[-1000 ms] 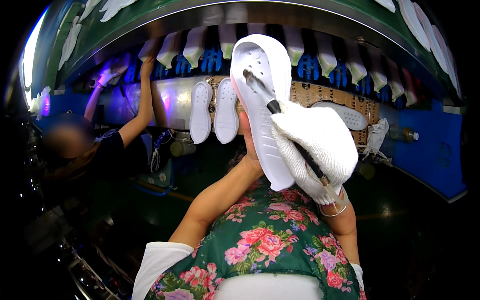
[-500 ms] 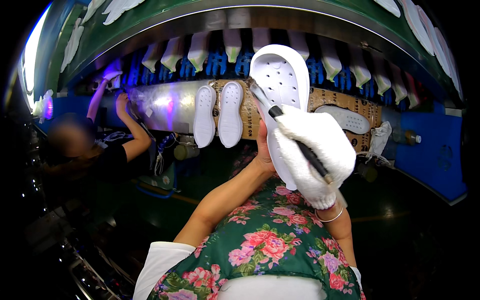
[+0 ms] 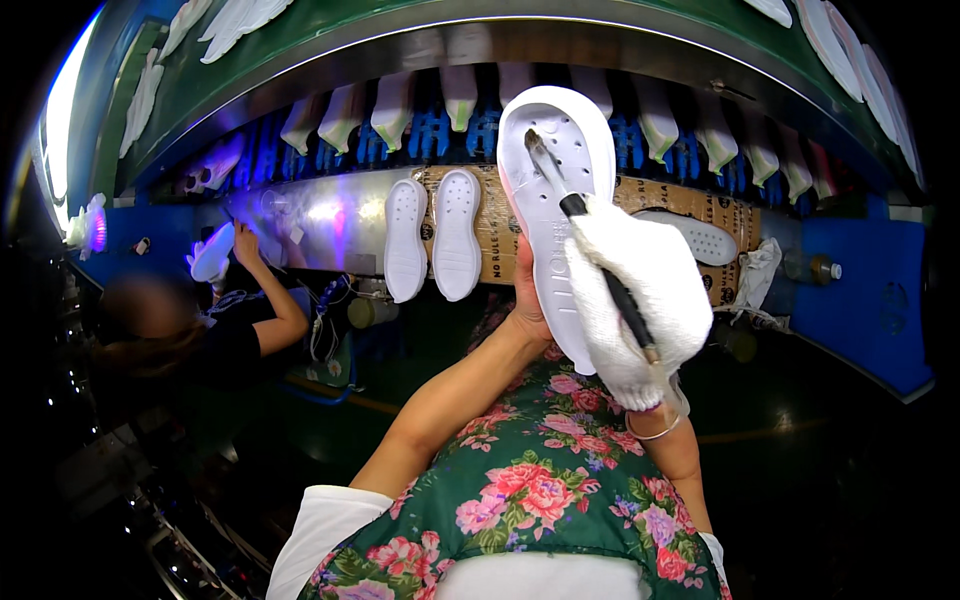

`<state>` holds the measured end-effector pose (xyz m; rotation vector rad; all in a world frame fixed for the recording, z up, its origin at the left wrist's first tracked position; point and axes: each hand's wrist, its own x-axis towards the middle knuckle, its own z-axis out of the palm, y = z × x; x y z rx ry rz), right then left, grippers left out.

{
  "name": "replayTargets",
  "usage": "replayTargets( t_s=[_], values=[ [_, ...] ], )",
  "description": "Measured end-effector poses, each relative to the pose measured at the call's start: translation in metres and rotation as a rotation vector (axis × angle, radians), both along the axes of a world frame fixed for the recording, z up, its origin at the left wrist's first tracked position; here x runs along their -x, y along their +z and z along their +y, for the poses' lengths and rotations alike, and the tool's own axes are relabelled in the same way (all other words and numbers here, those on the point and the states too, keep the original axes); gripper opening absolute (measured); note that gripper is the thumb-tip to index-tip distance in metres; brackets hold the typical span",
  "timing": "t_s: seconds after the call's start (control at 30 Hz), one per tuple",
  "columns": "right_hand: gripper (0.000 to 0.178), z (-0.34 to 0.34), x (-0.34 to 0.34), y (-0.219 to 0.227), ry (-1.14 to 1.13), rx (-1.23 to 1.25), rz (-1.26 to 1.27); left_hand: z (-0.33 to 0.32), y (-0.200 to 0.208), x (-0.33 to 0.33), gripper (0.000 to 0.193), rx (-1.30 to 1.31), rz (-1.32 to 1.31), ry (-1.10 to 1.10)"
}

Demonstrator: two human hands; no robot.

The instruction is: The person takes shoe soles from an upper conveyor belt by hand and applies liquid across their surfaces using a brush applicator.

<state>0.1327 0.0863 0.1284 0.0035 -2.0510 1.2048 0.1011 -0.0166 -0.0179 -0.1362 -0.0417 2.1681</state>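
Observation:
My bare left hand (image 3: 528, 290) grips a white shoe sole (image 3: 592, 135) from behind, its fingers partly hidden by the sole. The sole is tilted up, with its hollow inner face and small round holes toward me. My right hand (image 3: 645, 290), in a white knit glove, is closed round the dark handle of a brush (image 3: 572, 205). The bristle tip lies over the inside of the sole's upper, wider end, among the holes. Two more white soles (image 3: 405, 240) (image 3: 457, 235) lie side by side on the bench, left of the held one.
Brown cardboard (image 3: 495, 245) covers part of the bench; another sole (image 3: 700, 240) rests on its right. A crumpled white cloth (image 3: 760, 270) and a bottle (image 3: 825, 268) are farther right. Shoes (image 3: 390, 110) hang in a row behind. At the left a co-worker (image 3: 200, 320) holds a white sole.
The brush tip has moved from the sole's left rim to the inside of its upper end. The co-worker has drawn back from the rack and now holds a white sole.

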Motion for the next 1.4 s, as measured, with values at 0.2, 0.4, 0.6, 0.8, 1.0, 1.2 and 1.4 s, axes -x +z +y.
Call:
replayTargets(
  t_s=[0.2, 0.4, 0.6, 0.8, 1.0, 1.2, 1.4],
  values=[
    [0.037, -0.007, -0.001, -0.005, 0.101, -0.023, -0.016, -0.010, -0.043, 0.000, 0.090, 0.124, 0.034, 0.037],
    [0.036, -0.008, -0.002, -0.016, 0.002, -0.239, -0.019, -0.001, 0.007, 0.018, 0.109, -0.077, 0.108, -0.015],
    [0.029, -0.005, -0.014, -0.015, 0.032, 0.080, -0.159, 0.001, 0.028, 0.026, 0.113, -0.014, 0.056, 0.037],
    [0.031, -0.008, -0.016, -0.018, 0.133, 0.062, -0.136, 0.003, 0.027, 0.035, 0.115, -0.117, 0.085, -0.051],
    [0.031, -0.001, -0.013, -0.019, 0.100, -0.220, -0.008, 0.003, 0.040, 0.045, 0.120, -0.033, 0.185, -0.079],
    [0.031, 0.007, -0.021, -0.017, 0.235, 0.041, -0.097, 0.003, 0.038, 0.053, 0.120, -0.045, 0.232, -0.045],
    [0.035, 0.004, -0.022, -0.021, 0.340, -0.140, -0.048, 0.001, 0.039, 0.065, 0.122, -0.177, 0.209, -0.099]
  ],
)
